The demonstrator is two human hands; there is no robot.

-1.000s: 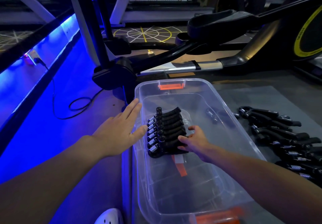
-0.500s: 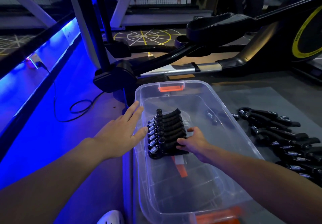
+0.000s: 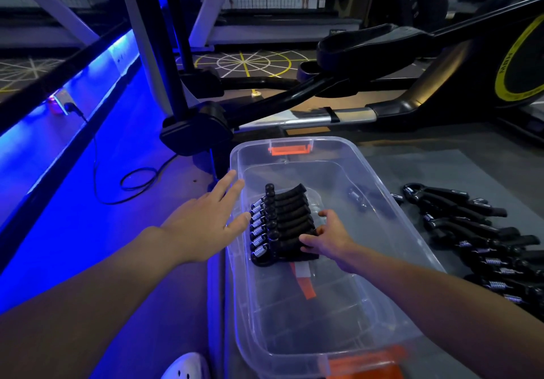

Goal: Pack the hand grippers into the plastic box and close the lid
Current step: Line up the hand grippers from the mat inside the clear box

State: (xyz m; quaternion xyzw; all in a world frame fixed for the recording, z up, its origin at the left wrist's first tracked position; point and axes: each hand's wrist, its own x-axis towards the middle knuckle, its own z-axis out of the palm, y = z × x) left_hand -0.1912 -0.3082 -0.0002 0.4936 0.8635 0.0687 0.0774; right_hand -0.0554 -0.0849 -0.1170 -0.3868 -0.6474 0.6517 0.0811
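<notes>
Blue-lit gym floor (image 3: 123,225): right hand (image 3: 331,241) grips boxed hand grippers (image 3: 284,225), left hand (image 3: 203,222) spread flat.

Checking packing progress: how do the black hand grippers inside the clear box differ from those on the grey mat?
The boxed black hand grippers stand tight in one neat row; the loose black hand grippers lie flat, spread over the grey mat. The right hand holds the boxed row; nothing touches the loose ones. Both have black handles and metal springs.

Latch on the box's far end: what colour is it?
Orange; the latch shows best in the head view.
</notes>
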